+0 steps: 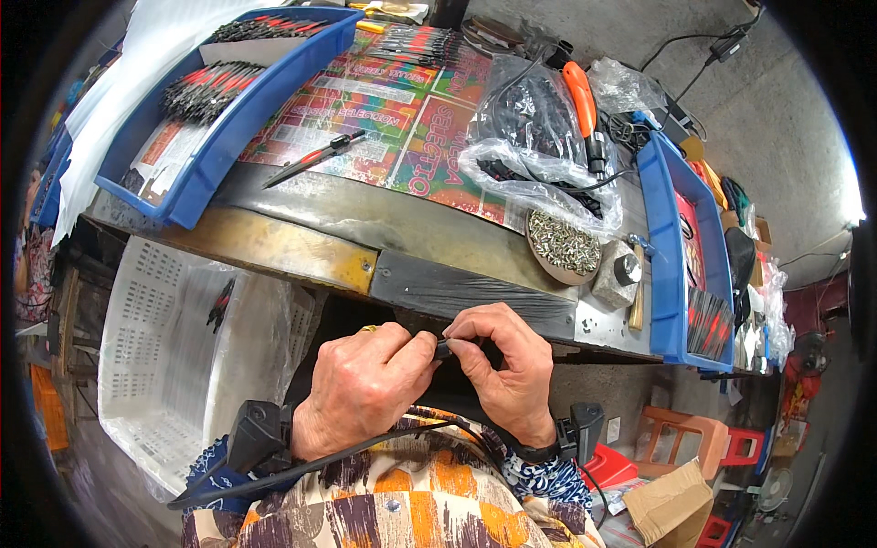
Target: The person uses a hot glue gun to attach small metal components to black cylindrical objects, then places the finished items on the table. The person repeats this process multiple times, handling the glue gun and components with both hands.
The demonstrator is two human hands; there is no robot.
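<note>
Both hands meet in front of the table edge, low in the middle of the view. My left hand [370,384] is closed, its fingertips hidden from me by its own back. My right hand [502,365] pinches a small black piece [443,348] between thumb and forefinger, and the left fingers grip its other end. Most of that piece is covered, so its kind cannot be made out. On the table beyond lies a slim pointed black, red and grey tool [315,160].
A blue tray [206,196] of similar tools stands left; another blue tray [671,274] stands right. Between them are a clear bag [539,173] of black parts, an orange power screwdriver [579,100] and a bowl of small metal pieces [564,245]. A white crate [155,356] stands below left.
</note>
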